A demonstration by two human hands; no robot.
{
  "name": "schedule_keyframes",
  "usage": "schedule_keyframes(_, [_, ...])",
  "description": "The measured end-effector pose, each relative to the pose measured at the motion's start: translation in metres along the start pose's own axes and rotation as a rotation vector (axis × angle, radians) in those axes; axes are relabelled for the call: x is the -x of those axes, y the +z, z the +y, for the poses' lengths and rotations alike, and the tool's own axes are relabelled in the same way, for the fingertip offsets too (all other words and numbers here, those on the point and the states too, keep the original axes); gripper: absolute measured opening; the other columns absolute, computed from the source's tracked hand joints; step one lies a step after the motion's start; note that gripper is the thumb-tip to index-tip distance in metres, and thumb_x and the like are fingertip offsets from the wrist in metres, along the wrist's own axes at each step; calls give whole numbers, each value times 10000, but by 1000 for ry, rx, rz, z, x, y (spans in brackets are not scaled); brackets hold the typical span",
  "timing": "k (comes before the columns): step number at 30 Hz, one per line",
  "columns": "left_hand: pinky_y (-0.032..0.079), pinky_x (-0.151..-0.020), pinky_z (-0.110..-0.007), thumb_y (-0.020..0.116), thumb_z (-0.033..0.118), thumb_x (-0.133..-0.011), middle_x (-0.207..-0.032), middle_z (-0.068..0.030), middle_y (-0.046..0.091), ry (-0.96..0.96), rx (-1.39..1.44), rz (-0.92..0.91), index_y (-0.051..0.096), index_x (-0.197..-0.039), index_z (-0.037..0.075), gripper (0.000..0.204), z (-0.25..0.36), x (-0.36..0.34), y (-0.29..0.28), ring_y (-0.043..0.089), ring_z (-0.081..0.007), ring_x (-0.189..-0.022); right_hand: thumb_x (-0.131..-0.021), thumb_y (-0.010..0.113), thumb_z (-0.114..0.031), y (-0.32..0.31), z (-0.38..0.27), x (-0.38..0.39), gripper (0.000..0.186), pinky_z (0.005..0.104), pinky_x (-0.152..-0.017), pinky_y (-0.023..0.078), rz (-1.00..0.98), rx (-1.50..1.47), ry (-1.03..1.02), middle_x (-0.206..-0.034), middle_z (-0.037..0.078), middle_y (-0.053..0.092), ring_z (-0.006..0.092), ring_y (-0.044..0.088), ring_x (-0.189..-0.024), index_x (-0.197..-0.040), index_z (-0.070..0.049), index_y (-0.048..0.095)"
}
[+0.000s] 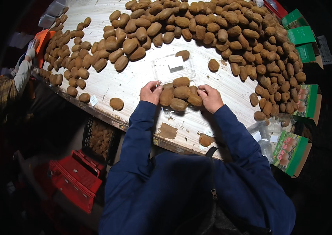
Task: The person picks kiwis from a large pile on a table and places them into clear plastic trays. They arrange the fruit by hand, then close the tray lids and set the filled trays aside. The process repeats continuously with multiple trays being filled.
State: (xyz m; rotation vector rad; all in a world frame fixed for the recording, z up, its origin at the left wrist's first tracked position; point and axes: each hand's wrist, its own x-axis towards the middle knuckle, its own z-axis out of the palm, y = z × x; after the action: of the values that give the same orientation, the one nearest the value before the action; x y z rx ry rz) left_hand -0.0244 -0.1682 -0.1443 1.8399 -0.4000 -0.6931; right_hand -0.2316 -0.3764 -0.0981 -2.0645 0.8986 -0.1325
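Observation:
A see-through plastic clamshell box sits in front of me on the white table, heaped with several brown kiwifruit (181,93). Its lid (156,69) lies folded back on the far side, with a white label on it. My left hand (150,93) pinches the box's left edge, thumb against the fruit. On the opposite side, my right hand (211,98) has its fingers closed on the right edge. Most of the box's lower part is hidden by the fruit and hands. A single kiwifruit (182,55) shows at the lid's far edge.
A big pile of kiwifruit (248,35) spreads over the far and right table (134,82). Single ones lie near the edges. Green cartons (291,153) and stacked plastic boxes (265,137) stand at right. Red crates (76,176) sit below left. Another person's sleeve (22,78) shows far left.

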Motion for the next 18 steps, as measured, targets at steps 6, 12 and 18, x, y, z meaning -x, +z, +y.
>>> schedule_keyframes(6, [538, -755, -267, 771, 118, -936, -918, -44, 732, -104, 281, 62, 742, -1056, -17, 183, 8, 5, 8, 645, -108, -804, -968, 729, -170, 12, 16, 0, 216, 331, -726, 552, -25, -133, 20, -837, 123, 737, 185, 684, -745, -1114, -11, 727])
schedule_keyframes(12, [539, -710, -290, 794, 100, -903, -812, -45, 701, -55, 137, 107, 721, -945, 4, 128, 14, 10, 3, 636, -120, -747, -987, 721, -144, 25, 12, 16, 206, 290, -688, 532, -30, -265, 49, -800, 51, 699, 116, 624, -712, -1130, 4, 720])
schedule_keyframes(18, [540, -694, -305, 801, 101, -907, -796, -60, 705, -18, -100, 200, 700, -944, -4, 150, 1, 24, -41, 645, -136, -732, -987, 727, -192, 57, -18, 23, 253, 305, -730, 549, -50, -258, 77, -817, 69, 713, 142, 661, -758, -1168, -15, 722])
